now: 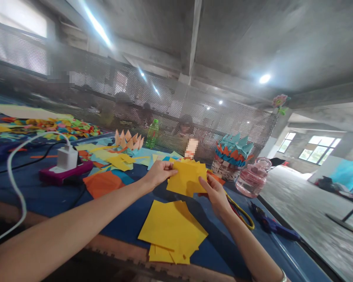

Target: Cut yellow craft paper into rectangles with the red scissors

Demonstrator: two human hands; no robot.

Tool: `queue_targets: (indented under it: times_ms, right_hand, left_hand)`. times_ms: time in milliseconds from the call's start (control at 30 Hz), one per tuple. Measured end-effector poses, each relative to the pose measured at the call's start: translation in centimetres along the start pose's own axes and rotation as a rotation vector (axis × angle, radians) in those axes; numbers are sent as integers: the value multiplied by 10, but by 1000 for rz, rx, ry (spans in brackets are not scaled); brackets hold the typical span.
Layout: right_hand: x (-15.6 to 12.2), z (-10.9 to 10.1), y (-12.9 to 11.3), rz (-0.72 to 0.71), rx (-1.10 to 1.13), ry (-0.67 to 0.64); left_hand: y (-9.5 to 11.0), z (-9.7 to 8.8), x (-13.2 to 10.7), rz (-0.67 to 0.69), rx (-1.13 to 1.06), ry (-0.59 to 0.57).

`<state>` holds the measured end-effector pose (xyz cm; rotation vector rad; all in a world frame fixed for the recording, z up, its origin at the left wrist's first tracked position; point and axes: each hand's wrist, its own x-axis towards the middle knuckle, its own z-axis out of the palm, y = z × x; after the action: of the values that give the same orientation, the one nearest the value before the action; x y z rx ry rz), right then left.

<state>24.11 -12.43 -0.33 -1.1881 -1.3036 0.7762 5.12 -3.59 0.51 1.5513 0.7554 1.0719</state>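
Observation:
Yellow paper sheets (186,179) are held up between my two hands, above the table. My left hand (160,174) pinches their left edge, while my right hand (216,192) grips the lower right side with the thumb in front. Closer to me, a loose pile of square yellow paper (173,229) lies on the blue tabletop (111,223), its corners fanned out. Under my right wrist sits a yellow-handled pair of scissors (244,213), partly hidden by the hand. Orange paper (102,184) rests to the left of my left hand.
A pink-tinted jar (250,178), a basket of folded paper (228,166) and a blue glue gun (272,223) stand or lie right. A purple power strip (54,176) with a white charger (67,158) is left. Behind are a green bottle (153,133) and a mesh partition (217,105).

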Motion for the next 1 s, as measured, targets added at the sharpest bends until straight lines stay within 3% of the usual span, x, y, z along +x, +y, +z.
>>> queue_targets:
  times_ms: [267,400,700,1000]
  right_hand:
    - [2,1,9,28,-53,-50]
    - [1,2,10,-10,-92,-110]
    - [-1,4,10,-28,-165,-196]
    - [2,3,22,-18,-323,-188]
  left_hand:
    - [4,0,-5,55,-72,43]
    - [6,0,-4,0,-133,102]
    - [4,3,-3,-132,-317,87]
    - [7,6,-7,-121,-359,49]
